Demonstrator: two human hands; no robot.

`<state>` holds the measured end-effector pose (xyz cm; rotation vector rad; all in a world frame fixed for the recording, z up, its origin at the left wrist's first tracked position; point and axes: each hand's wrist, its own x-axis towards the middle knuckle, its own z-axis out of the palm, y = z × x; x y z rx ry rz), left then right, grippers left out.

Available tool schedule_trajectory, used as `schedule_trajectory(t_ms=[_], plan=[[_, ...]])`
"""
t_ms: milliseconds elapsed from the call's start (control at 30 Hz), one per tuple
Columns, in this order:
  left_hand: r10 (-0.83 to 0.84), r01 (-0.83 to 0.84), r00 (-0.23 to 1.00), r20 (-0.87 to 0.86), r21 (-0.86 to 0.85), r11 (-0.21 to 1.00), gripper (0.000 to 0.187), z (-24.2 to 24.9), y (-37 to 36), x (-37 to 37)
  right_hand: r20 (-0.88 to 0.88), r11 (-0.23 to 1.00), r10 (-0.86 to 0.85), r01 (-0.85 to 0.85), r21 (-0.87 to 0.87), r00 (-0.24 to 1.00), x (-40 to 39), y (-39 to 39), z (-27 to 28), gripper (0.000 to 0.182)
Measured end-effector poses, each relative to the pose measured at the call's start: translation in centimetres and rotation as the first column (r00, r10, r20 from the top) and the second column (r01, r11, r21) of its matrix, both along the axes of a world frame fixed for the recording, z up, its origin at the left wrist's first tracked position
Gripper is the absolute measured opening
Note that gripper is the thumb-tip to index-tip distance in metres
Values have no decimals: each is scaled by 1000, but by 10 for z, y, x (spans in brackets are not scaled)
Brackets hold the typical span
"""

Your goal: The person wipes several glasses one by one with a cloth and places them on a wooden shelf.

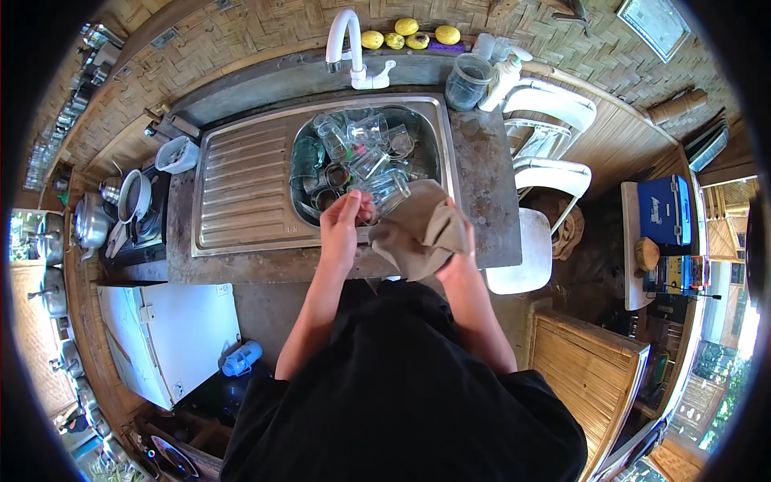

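The left hand (344, 221) is closed round a clear drinking glass (384, 191), tilted over the steel sink basin (438, 136), likely so drips fall in. Just right of it, the right hand (458, 261) clutches a crumpled beige cloth (418, 229) against the glass (fingers hidden). Beyond, jumbled glasses (353, 145) blur together.

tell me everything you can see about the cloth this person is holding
The cloth is a plain grey-brown rag, soft and crumpled into loose folds. It hangs over the front edge of the sink, at the basin's right corner. The right hand grips it from below, mostly hidden beneath it. Its upper edge meets a clear drinking glass, which the left hand holds. Whether it is wet cannot be told.
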<state>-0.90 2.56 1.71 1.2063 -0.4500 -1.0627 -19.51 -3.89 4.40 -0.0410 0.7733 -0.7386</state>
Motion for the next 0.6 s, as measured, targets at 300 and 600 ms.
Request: schedule_trajectory(t_ms=[300, 600], plan=[[-232, 235, 951, 203, 10, 972, 37, 5, -7, -12, -568, 567, -389, -297, -768, 725, 28, -7, -15, 49], [-176, 178, 982, -74, 27, 984, 64, -11, -5, -12, -621, -156, -574, -815, -558, 535, 32, 4, -9, 51]])
